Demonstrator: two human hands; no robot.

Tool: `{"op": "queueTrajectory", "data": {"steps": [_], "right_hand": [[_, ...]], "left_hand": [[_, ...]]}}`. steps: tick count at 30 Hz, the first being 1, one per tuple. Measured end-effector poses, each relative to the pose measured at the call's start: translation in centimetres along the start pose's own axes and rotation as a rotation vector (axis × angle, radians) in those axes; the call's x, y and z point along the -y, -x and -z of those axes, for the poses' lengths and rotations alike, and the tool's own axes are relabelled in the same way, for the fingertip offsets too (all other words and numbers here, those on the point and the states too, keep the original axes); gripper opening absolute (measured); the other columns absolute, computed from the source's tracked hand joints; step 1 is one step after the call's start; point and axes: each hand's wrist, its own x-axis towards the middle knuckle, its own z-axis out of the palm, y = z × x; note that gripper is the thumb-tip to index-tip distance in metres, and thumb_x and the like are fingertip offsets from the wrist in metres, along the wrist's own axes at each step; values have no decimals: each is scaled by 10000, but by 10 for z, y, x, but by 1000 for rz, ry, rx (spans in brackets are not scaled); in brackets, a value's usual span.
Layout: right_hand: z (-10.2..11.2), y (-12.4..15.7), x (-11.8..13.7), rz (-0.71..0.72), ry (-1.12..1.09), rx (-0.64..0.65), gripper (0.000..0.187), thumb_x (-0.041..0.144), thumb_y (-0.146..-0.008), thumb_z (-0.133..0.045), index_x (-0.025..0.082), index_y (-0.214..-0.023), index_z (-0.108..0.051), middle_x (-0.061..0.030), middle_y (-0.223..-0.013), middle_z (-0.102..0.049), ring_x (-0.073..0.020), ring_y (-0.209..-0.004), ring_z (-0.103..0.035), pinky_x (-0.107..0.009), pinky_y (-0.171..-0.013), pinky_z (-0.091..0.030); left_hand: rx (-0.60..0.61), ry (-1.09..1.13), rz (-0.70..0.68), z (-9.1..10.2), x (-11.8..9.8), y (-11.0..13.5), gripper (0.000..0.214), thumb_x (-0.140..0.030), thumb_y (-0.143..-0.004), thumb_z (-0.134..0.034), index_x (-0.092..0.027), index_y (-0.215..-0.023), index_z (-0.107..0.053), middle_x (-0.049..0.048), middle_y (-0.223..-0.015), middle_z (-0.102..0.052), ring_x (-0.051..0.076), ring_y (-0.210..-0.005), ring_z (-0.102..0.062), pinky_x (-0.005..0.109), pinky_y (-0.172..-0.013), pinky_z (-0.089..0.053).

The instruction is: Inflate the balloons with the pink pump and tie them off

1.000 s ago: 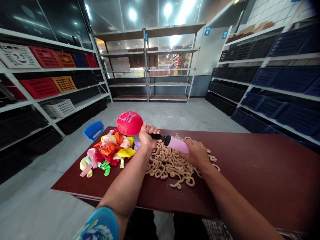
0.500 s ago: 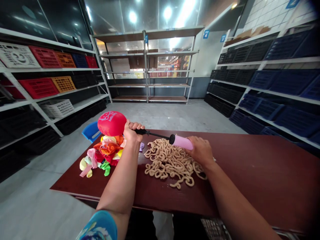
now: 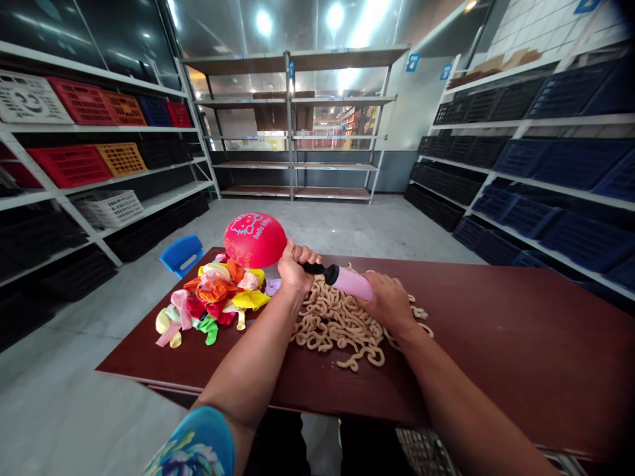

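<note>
A red, partly inflated balloon (image 3: pixel 255 240) with a printed cat face and lettering sits at the far side of my left hand (image 3: pixel 297 264). That hand is closed around the black handle end of a balloon pump (image 3: pixel 352 282); the balloon's neck is hidden behind the fingers. My right hand (image 3: pixel 389 301) wraps around the pump's pink barrel at its other end. Below the pump lies a heap of beige, curly dough-like strands (image 3: pixel 342 324) on the dark red table (image 3: pixel 496 330). A pile of limp, uninflated balloons (image 3: pixel 213 294) in many colours rests to the left.
A blue chair (image 3: pixel 181 254) stands beyond the table's left corner. Shelves with coloured crates (image 3: pixel 74 165) line the left wall, and dark blue crates (image 3: pixel 560 165) fill the right shelves. A metal rack (image 3: pixel 290 132) stands at the back.
My left hand has moved right toward my right hand, bringing the balloon along. The pump's rod, earlier drawn out, is pushed into the barrel. The balloon looks slightly bigger.
</note>
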Motion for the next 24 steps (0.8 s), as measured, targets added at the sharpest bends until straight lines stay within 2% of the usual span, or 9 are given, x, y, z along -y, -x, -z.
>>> {"op": "queueTrajectory", "data": {"steps": [6, 9, 12, 20, 22, 24], "right_hand": [[7, -4, -15, -67, 39, 20, 311, 369, -714, -573, 218, -983, -536, -36, -879, -612, -198, -834, -520, -306, -714, -255], [8, -4, -22, -92, 71, 25, 308, 342, -694, -585, 223, -974, -535, -31, -881, -614, -203, -838, -524, -309, -716, -255], [7, -2, -22, -51, 60, 46, 316, 334, -683, -591, 218, -971, -534, -37, -895, -615, -206, -848, -524, -303, -706, -261], [1, 2, -3, 20, 17, -4, 348, 363, -702, -575, 182, -994, -524, -76, -913, -613, -217, -855, -519, -310, -734, -276], [0, 1, 0, 15, 1, 0, 339, 368, -708, -569, 182, -988, -525, -75, -894, -613, -216, -852, -520, -309, -730, -275], [0, -1, 1, 10, -14, 15, 327, 371, -712, -567, 189, -981, -525, -69, -894, -614, -211, -851, -521, -305, -725, -272]], "left_hand": [[-64, 20, -99, 9, -43, -17, 503, -367, -834, -457, -193, -569, -66, -61, -456, -93, 84, -378, -234, 253, -444, -297], [-80, 31, -115, 13, -51, -20, 484, -337, -835, -445, -192, -576, -63, -61, -462, -93, 84, -378, -232, 250, -444, -294], [-45, 29, -90, 15, -43, -19, 489, -340, -827, -459, -190, -573, -69, -61, -463, -94, 84, -383, -239, 247, -447, -297], [32, -1, 42, 10, 5, -4, 505, -374, -834, -449, -186, -548, -79, -48, -454, -140, 89, -402, -288, 263, -471, -334], [40, -14, 50, 10, 5, -4, 504, -373, -833, -453, -188, -546, -82, -46, -452, -156, 93, -405, -299, 270, -475, -342], [25, -14, 40, 9, -4, -6, 503, -370, -831, -457, -189, -549, -81, -48, -450, -156, 91, -399, -296, 267, -467, -335]]}}
